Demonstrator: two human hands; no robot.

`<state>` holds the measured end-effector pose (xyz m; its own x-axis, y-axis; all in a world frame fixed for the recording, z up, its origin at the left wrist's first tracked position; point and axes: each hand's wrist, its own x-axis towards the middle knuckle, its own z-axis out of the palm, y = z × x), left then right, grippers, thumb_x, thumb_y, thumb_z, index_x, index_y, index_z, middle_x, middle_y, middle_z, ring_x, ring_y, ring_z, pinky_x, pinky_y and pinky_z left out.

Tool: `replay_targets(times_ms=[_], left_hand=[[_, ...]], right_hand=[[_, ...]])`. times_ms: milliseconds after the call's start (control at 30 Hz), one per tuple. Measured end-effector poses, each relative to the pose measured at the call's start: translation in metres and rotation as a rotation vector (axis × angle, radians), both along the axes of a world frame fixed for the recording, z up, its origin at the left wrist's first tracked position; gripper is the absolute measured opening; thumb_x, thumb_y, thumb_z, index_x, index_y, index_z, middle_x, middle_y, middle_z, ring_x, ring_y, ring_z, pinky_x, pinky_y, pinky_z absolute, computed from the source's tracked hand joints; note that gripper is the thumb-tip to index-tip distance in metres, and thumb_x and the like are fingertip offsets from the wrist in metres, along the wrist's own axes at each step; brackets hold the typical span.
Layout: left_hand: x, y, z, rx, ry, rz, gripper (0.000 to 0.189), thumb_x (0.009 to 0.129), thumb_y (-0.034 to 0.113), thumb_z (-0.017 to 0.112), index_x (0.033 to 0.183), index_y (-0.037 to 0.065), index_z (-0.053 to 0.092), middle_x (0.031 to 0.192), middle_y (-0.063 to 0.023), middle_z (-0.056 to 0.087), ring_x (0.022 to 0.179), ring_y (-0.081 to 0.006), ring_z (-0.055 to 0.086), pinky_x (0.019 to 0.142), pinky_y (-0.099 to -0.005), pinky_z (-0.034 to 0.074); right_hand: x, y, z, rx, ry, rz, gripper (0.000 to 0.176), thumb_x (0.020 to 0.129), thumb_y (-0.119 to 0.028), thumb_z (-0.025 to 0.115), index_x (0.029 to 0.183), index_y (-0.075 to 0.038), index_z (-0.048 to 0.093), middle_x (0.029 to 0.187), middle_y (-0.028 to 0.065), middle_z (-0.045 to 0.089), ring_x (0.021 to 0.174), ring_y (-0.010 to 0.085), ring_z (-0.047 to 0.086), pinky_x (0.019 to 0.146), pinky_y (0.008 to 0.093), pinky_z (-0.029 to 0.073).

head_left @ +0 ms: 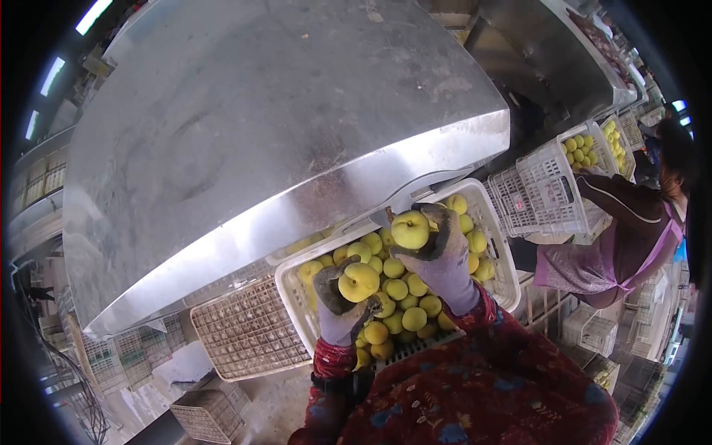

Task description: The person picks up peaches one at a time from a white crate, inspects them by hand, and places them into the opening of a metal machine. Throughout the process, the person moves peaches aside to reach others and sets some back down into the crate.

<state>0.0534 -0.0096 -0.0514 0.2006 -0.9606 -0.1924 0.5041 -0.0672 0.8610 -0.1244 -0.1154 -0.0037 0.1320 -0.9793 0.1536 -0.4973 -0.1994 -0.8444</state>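
Our gloved left hand [335,311] curls its grip round a smooth yellow fruit [358,282]; our gloved right hand [449,259] cups a rounded greenish fruit [410,230], grip closed about it. We hold both above the piled fruits [414,319] in a white plastic crate [507,285], beside the scuffed, curved-edged sheet-metal surface [289,111].

Over on the right, a person [627,204] in a lilac apron [577,265] is beside white baskets [547,191] of yellow fruit [580,151]; on the left are a grimy crate [248,326] and dark cables [83,397].
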Motion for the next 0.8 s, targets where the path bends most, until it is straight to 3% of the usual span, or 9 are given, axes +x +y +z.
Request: replay_targets(times_ms=[67,100,233,333,433,500,667,700,800], left_hand=[[0.0,-0.001,-0.001,0.009,0.028,0.012,0.07,0.076,-0.006,0.074,0.136,0.004,0.038,0.144,-0.0213,0.044,0.127,-0.0287,0.052,0.1,-0.0397,0.051],[0.002,0.0,-0.004,-0.001,0.017,0.016,0.07,0.076,-0.006,0.074,0.136,0.004,0.038,0.144,-0.0213,0.044,0.127,-0.029,0.052,0.101,-0.0398,0.05],[0.006,-0.005,-0.002,-0.156,-0.188,0.031,0.069,0.081,-0.006,0.071,0.142,-0.002,0.039,0.135,-0.0178,0.053,0.123,-0.0287,0.056,0.098,-0.041,0.053],[0.009,-0.002,-0.008,-0.095,-0.175,0.0,0.073,0.076,-0.004,0.076,0.139,0.0,0.039,0.143,-0.0207,0.045,0.126,-0.028,0.052,0.103,-0.0402,0.049],[0.003,-0.004,0.006,0.041,0.002,0.011,0.073,0.079,-0.003,0.074,0.142,-0.001,0.037,0.143,-0.0186,0.045,0.126,-0.0262,0.052,0.103,-0.0396,0.049],[-0.003,-0.006,0.016,0.061,0.103,0.041,0.073,0.082,-0.003,0.073,0.144,-0.001,0.036,0.143,-0.0174,0.046,0.125,-0.0255,0.052,0.104,-0.0383,0.049],[-0.001,-0.018,0.017,0.013,0.011,0.114,0.069,0.084,-0.005,0.071,0.144,-0.003,0.037,0.138,-0.0152,0.049,0.124,-0.0239,0.053,0.103,-0.035,0.049],[0.0,-0.021,0.016,-0.018,-0.025,0.099,0.068,0.084,-0.004,0.072,0.143,-0.004,0.038,0.138,-0.0151,0.05,0.124,-0.0238,0.053,0.103,-0.035,0.048],[-0.011,-0.03,0.015,-0.029,-0.207,0.001,0.069,0.083,-0.005,0.072,0.143,-0.004,0.038,0.139,-0.0155,0.049,0.126,-0.0237,0.052,0.103,-0.0351,0.048]], right_hand=[[0.009,-0.02,-0.018,-0.122,0.067,-0.067,0.072,0.065,-0.016,0.087,0.124,-0.002,0.049,0.119,0.0205,0.055,0.106,0.0381,0.057,0.087,0.0426,0.05],[0.013,-0.03,-0.02,-0.309,0.259,-0.078,0.07,0.065,-0.015,0.088,0.121,0.0,0.049,0.108,0.0164,0.057,0.086,0.0292,0.064,0.073,0.0369,0.054],[0.019,-0.03,-0.014,-0.146,0.104,0.0,0.059,0.07,-0.015,0.085,0.114,0.002,0.05,0.102,0.0165,0.054,0.087,0.0325,0.061,0.076,0.0398,0.052],[0.024,-0.03,-0.011,-0.238,0.129,-0.032,0.055,0.071,-0.013,0.083,0.111,0.004,0.05,0.103,0.0167,0.054,0.086,0.0342,0.059,0.075,0.0425,0.051],[0.038,-0.04,-0.021,-0.273,0.09,-0.084,0.056,0.074,-0.013,0.079,0.116,0.003,0.046,0.109,0.0248,0.051,0.094,0.0438,0.053,0.08,0.0494,0.048],[0.049,-0.063,-0.049,-0.421,0.286,-0.085,0.057,0.074,-0.014,0.08,0.117,0.002,0.046,0.109,0.0248,0.051,0.095,0.0445,0.053,0.081,0.0506,0.048],[0.024,-0.034,0.0,-0.18,0.018,0.012,0.059,0.074,-0.023,0.079,0.119,0.002,0.051,0.116,0.0246,0.053,0.099,0.0441,0.053,0.085,0.0546,0.045],[0.013,-0.025,0.004,-0.417,0.135,0.256,0.059,0.073,-0.025,0.08,0.119,0.0,0.053,0.122,0.0232,0.053,0.101,0.0418,0.053,0.085,0.0536,0.044],[0.012,0.006,0.005,-0.343,0.34,0.418,0.061,0.073,-0.029,0.081,0.12,-0.002,0.054,0.123,0.0218,0.054,0.103,0.0393,0.054,0.087,0.0512,0.043]])
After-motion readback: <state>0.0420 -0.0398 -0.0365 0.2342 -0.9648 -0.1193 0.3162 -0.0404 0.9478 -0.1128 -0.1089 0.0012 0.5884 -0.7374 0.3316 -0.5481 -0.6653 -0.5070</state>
